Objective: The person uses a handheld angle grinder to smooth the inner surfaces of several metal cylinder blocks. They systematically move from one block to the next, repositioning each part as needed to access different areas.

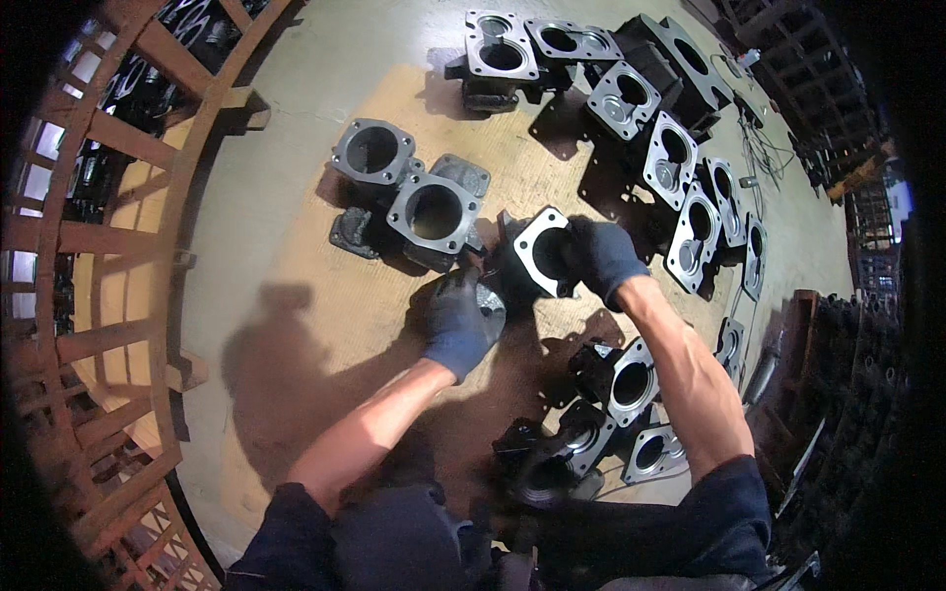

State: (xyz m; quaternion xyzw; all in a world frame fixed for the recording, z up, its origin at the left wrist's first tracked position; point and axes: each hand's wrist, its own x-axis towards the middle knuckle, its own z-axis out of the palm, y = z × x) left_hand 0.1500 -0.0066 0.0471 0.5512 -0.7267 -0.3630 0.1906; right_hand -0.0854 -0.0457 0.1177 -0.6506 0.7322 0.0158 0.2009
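Note:
My right hand [603, 258], in a dark glove, is closed on the right edge of a dark metal casting [530, 241] with a bright machined flange around a round bore. My left hand [455, 323], gloved the same way, is closed beside it, next to a rough grey flange [490, 303]. A small reddish-brown piece shows near its fingertips; what the fingers grip is hidden. Just beyond and left of my left hand stands a twin-bore casting [435, 215] with two open round bores facing up and rough side flanges.
Several castings with machined faces curve along the far and right side, including a flange [670, 163]. More castings [629, 386] lie near my right forearm. A brown slatted crate [138, 138] borders the left. Loose cable [764, 143] lies on the floor at right.

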